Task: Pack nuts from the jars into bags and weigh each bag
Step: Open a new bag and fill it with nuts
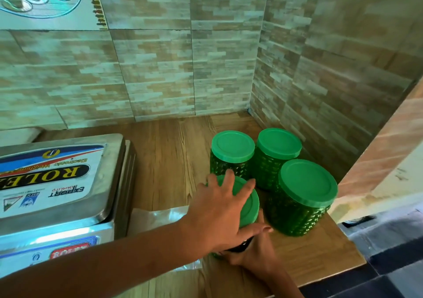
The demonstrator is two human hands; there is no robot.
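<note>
Here, four green jars with green screw lids stand grouped at the right end of the wooden counter point(171, 160), in the corner of the tiled wall point(160, 68). The front-left jar point(240, 246) is the one in hand; it stands about upright, its long axis vertical, directly under the left hand point(219, 208). That hand reaches in from the left and lies spread over the lid point(250, 206), with its fingertips at the far rim and its thumb hooked at the near rim, so that it holds the lid from above. The right hand point(254, 258) comes from below and wraps the lower wall of the same jar; much of it is hidden under the left wrist. The back-left jar point(232, 146) stands just behind the spread fingers, the back-right jar point(278, 143) and front-right jar point(306, 183) close beside, all three lidded. A clear plastic bag point(155, 217) lies flat just left of the held jar, between it and the steel weighing scale point(57, 183). The step appears to be unscrewing: the lid would turn about the vertical axis while the lower hand steadies the body. No nuts are visible outside the jars.
</note>
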